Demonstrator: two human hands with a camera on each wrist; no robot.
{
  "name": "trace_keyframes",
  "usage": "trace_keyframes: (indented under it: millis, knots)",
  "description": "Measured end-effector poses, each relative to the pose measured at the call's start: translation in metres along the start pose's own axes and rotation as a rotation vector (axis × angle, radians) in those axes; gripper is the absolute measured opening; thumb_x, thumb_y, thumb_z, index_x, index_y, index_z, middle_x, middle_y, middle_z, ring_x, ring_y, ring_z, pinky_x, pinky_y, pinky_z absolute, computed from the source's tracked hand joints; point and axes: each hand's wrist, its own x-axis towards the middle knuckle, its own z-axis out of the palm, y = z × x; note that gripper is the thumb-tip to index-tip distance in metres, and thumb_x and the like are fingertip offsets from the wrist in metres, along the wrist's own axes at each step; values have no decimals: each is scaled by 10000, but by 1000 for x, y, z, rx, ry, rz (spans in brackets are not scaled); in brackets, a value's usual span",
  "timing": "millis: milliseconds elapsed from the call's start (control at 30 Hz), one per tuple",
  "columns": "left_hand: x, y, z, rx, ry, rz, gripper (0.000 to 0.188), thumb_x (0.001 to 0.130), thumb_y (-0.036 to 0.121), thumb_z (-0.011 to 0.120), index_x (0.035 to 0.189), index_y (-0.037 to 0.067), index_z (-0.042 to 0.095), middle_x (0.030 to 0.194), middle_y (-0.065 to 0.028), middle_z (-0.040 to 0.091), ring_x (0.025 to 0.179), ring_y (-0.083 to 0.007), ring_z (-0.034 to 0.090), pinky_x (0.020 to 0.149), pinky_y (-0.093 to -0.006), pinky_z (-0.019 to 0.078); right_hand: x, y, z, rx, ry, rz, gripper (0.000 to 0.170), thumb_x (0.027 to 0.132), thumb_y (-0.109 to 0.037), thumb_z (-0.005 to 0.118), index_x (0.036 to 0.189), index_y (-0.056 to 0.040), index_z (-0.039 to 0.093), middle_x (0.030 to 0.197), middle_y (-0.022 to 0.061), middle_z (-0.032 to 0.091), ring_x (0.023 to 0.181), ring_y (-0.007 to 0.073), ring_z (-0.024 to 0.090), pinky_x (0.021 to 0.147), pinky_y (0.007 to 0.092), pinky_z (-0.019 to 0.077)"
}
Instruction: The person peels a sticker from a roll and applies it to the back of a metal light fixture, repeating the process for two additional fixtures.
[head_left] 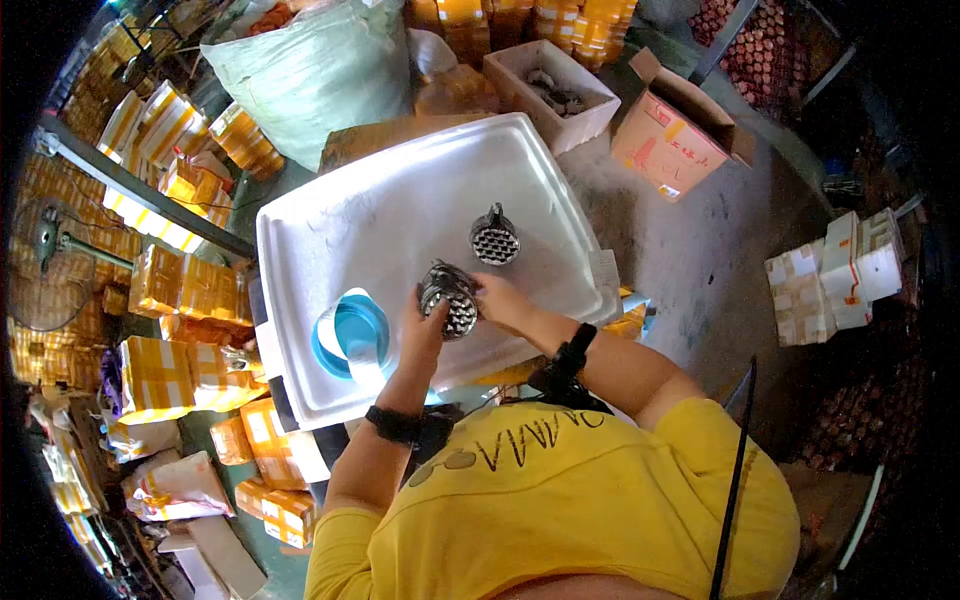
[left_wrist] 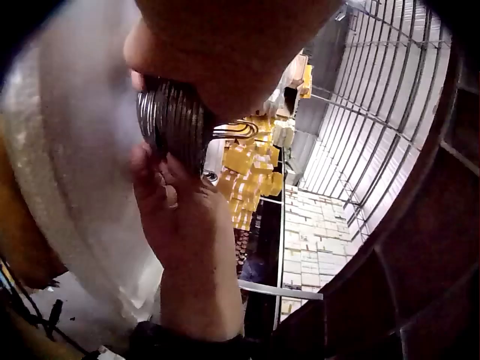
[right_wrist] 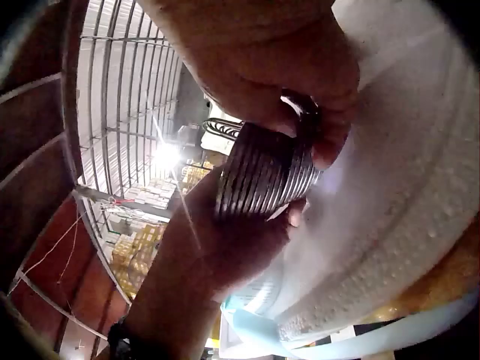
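Observation:
A stack of round, dark metal pieces with a patterned face (head_left: pixel 452 305) is held between both hands above the white tray (head_left: pixel 330 205). My left hand (head_left: pixel 420 335) grips its left side, thumb over the face. On the other side my right hand (head_left: pixel 500 302) has its fingers curled at the edge. In the left wrist view the stack (left_wrist: pixel 174 120) shows many thin layers with wire loops; in the right wrist view the layered stack (right_wrist: pixel 262 172) lies between both hands. A second, similar stack (head_left: pixel 495 242) stands on the tray, behind the hands.
A blue round container (head_left: pixel 378 325) with a white piece across it sits at the tray's left front. Beyond the tray are a foam box (head_left: pixel 590 122), an open carton (head_left: pixel 668 150) and a large pale sack (head_left: pixel 310 80). Taped boxes (head_left: pixel 157 378) are piled on the left.

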Motion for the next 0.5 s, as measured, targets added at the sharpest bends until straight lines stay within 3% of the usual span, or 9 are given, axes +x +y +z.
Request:
trace_keyframes:
  millis: [100, 167, 267, 367, 433, 500]
  knots:
    - [19, 8, 6, -149, 93, 83, 605, 764, 185, 595, 1256, -40, 324, 1202, -181, 431, 1064, -254, 464, 891, -331, 379, 15, -14, -2, 59, 44, -85, 390, 785, -62, 548, 1162, -3, 465, 963, 91, 580, 718, 115, 544, 576, 226, 435]
    - [30, -6, -7, 55, 179, 103, 599, 761, 183, 596, 1244, -59, 339, 1199, -196, 440, 1076, -265, 461, 876, -323, 389, 10, -30, 8, -202, 70, -84, 359, 775, -30, 520, 1132, -8, 490, 959, 75, 592, 718, 99, 545, 602, 230, 443]
    - [49, -8, -7, 23, 177, 127, 600, 758, 189, 598, 1244, -54, 347, 1188, -203, 454, 1083, -269, 460, 872, -319, 389, 18, -5, 9, -233, 201, -529, 298, 779, -39, 515, 1075, -14, 530, 943, 61, 605, 715, 82, 547, 630, 221, 442]
    - [35, 16, -3, -46, 167, 132, 646, 739, 205, 621, 1264, -32, 329, 1197, -210, 441, 1071, -278, 468, 876, -323, 386, -4, -14, -13, -256, 364, -299, 238, 775, -101, 556, 989, 5, 563, 893, 120, 617, 850, 167, 579, 734, 299, 459]
    - [40, 9, -5, -68, 164, 139, 670, 735, 218, 631, 1271, -25, 313, 1213, -214, 412, 1080, -286, 454, 875, -331, 388, -7, -18, -40, -76, 468, -222, 326, 763, -135, 585, 1051, 7, 526, 969, 144, 593, 913, 210, 566, 755, 322, 454]
    - [38, 2, -8, -32, 188, 152, 697, 733, 238, 639, 1280, -18, 293, 1229, -215, 377, 1089, -292, 437, 879, -341, 387, -5, -22, -61, -181, 578, -129, 478, 756, -172, 609, 1167, 6, 443, 1061, 187, 544, 992, 247, 532, 803, 331, 436]
